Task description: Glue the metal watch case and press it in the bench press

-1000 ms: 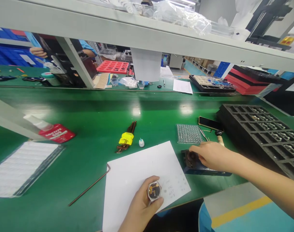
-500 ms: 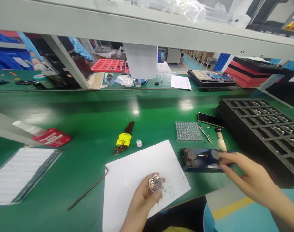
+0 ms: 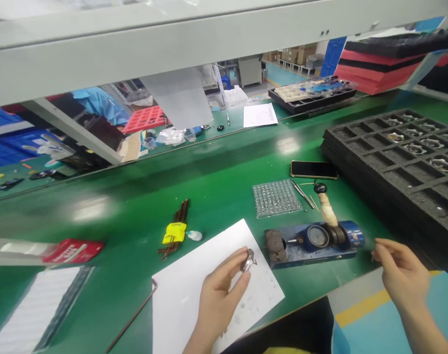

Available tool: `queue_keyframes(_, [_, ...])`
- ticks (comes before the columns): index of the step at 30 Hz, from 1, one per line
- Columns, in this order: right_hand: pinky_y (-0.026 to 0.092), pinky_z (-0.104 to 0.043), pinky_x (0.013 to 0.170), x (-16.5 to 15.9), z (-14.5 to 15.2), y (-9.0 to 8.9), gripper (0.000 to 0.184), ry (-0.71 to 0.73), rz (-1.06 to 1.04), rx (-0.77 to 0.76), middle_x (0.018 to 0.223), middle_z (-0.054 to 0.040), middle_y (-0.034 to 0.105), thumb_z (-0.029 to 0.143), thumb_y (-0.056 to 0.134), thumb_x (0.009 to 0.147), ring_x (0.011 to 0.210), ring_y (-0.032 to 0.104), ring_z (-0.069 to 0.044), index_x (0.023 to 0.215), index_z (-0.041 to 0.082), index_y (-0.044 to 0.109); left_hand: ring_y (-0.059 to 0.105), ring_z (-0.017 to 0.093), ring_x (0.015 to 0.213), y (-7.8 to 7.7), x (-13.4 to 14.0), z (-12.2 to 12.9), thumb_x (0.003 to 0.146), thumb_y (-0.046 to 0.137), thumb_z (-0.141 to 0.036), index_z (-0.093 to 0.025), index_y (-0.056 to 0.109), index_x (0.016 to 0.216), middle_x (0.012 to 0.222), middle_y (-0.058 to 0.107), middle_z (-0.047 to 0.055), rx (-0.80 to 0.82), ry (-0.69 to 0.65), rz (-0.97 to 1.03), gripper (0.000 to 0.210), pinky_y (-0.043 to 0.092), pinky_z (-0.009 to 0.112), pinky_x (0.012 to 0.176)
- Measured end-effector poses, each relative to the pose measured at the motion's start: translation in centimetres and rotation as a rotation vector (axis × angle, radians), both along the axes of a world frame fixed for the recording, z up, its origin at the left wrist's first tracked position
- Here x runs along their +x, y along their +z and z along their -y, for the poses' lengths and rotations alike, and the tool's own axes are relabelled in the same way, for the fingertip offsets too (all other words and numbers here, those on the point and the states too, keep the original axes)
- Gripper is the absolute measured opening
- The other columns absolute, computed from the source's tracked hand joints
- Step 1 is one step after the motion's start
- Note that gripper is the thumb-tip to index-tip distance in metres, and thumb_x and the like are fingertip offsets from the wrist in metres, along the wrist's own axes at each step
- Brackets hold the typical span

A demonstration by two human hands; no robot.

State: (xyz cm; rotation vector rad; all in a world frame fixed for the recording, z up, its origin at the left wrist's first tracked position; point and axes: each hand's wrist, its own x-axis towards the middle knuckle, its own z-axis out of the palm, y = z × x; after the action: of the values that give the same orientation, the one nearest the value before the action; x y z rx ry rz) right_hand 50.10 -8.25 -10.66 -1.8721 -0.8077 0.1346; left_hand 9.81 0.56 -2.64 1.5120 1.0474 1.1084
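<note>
White paper (image 3: 187, 305) is mostly covered by nothing but the left hand (image 3: 222, 290), a small metal part (image 3: 248, 261) being pinched over it by thumb and fingers. Right hand's (image 3: 404, 268) fingers are curled, can't tell if anything's pinched. Blue tool (image 3: 315, 246) is parked between, phone (image 3: 314, 169) behind.

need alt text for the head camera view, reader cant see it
A left hand holds a small metal part over a white sheet on a green bench; the right hand is beside a blue fixture with a lever. Hex keys in a yellow holder lie beyond the sheet, and a black foam tray holding ring-shaped parts is at the right.
</note>
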Motion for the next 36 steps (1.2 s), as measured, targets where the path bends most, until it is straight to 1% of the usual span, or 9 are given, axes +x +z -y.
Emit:
queue_keyframes(3, [0.051, -0.034, 0.056, -0.2, -1.2, -1.3, 0.038, -0.04, 0.222, 0.048, 0.072, -0.006, 0.071, 0.054, 0.066, 0.093, 0.061, 0.067, -0.023, 0.095, 0.018, 0.077, 0.078, 0.019, 0.116, 1.5, 0.5, -1.8, 0.093, 0.077, -0.012, -0.022, 0.079, 0.124, 0.131, 0.079, 0.011, 0.472, -0.102, -0.299, 0.032, 0.059, 0.02, 0.105])
queue_keyframes(7, [0.048, -0.031, 0.053, -0.7, -1.7, -1.7, 0.023, 0.024, 0.5, 0.094, 0.071, -0.0041, 0.071, 0.036, 0.063, 0.099, 0.059, 0.065, -0.02, 0.089, 0.02, 0.077, 0.077, 0.022, 0.119, 2.9, 1.6, -4.0, 0.098, 0.071, -0.013, -0.011, 0.074, 0.121, 0.128, 0.078, 0.019, 0.76, -0.277, -0.46, 0.023, 0.058, 0.027, 0.111])
queue_keyframes(15, [0.045, -0.028, 0.05, -0.5, -1.5, -2.1, 0.015, 0.077, 0.517, 0.211, 0.068, -0.0017, 0.067, 0.024, 0.069, 0.097, 0.056, 0.06, -0.016, 0.086, 0.018, 0.077, 0.072, 0.025, 0.128, 2.6, 3.4, -6.1, 0.103, 0.065, -0.014, -0.009, 0.07, 0.123, 0.128, 0.077, 0.022, 0.81, -0.432, -0.516, 0.022, 0.057, 0.033, 0.114])
queue_keyframes(22, [0.045, -0.031, 0.052, -0.7, -1.3, -1.8, 0.013, 0.109, 0.479, 0.219, 0.069, -0.0022, 0.067, 0.022, 0.069, 0.097, 0.058, 0.061, -0.018, 0.086, 0.021, 0.076, 0.073, 0.026, 0.126, 2.1, 4.0, -6.2, 0.098, 0.067, -0.009, -0.013, 0.07, 0.125, 0.13, 0.076, 0.021, 0.712, -0.428, -0.465, 0.028, 0.062, 0.035, 0.109])
queue_keyframes(24, [0.046, -0.035, 0.055, -1.1, -1.2, -1.0, 0.012, 0.069, 0.366, 0.16, 0.071, -0.0038, 0.068, 0.026, 0.07, 0.096, 0.06, 0.063, -0.022, 0.087, 0.022, 0.075, 0.075, 0.027, 0.123, 2.1, 4.0, -6.2, 0.094, 0.068, -0.006, -0.015, 0.07, 0.125, 0.133, 0.074, 0.021, 0.652, -0.42, -0.452, 0.032, 0.063, 0.035, 0.106])
queue_keyframes(26, [0.047, -0.042, 0.058, -1.6, -1.3, 0.3, 0.008, 0.002, 0.123, 0.149, 0.074, -0.005, 0.068, 0.032, 0.073, 0.095, 0.062, 0.064, -0.027, 0.092, 0.024, 0.074, 0.075, 0.027, 0.122, 1.9, 4.0, -6.2, 0.092, 0.07, -0.008, -0.015, 0.071, 0.124, 0.135, 0.073, 0.022, 0.615, -0.414, -0.436, 0.032, 0.064, 0.034, 0.104])
queue_keyframes(29, [0.045, -0.049, 0.062, -2.1, -1.8, 2.9, 0.009, -0.033, -0.177, 0.251, 0.079, -0.0053, 0.065, 0.037, 0.076, 0.095, 0.066, 0.06, -0.032, 0.099, 0.032, 0.071, 0.075, 0.028, 0.12, 1.4, 4.0, -6.4, 0.095, 0.073, -0.014, -0.015, 0.073, 0.12, 0.134, 0.072, 0.024, 0.622, -0.399, -0.411, 0.025, 0.065, 0.034, 0.102])
queue_keyframes(33, [0.046, -0.048, 0.065, -2.0, -4.1, 7.1, 0.008, 0.048, -0.104, 0.271, 0.09, -0.006, 0.064, 0.041, 0.072, 0.099, 0.073, 0.061, -0.032, 0.103, 0.034, 0.07, 0.076, 0.026, 0.12, 0.9, 4.0, -6.6, 0.096, 0.073, -0.009, -0.014, 0.073, 0.12, 0.134, 0.072, 0.023, 0.617, -0.411, -0.381, 0.025, 0.064, 0.03, 0.101])
queue_keyframes(36, [0.054, -0.054, 0.088, -1.8, -7.8, 10.4, 0.025, 0.257, 0.016, 0.13, 0.107, -0.0071, 0.071, 0.043, 0.065, 0.103, 0.096, 0.067, -0.033, 0.124, 0.031, 0.069, 0.075, 0.025, 0.12, 0.8, 4.0, -6.6, 0.095, 0.073, -0.007, -0.014, 0.072, 0.12, 0.137, 0.07, 0.021, 0.593, -0.419, -0.35, 0.026, 0.063, 0.03, 0.103])
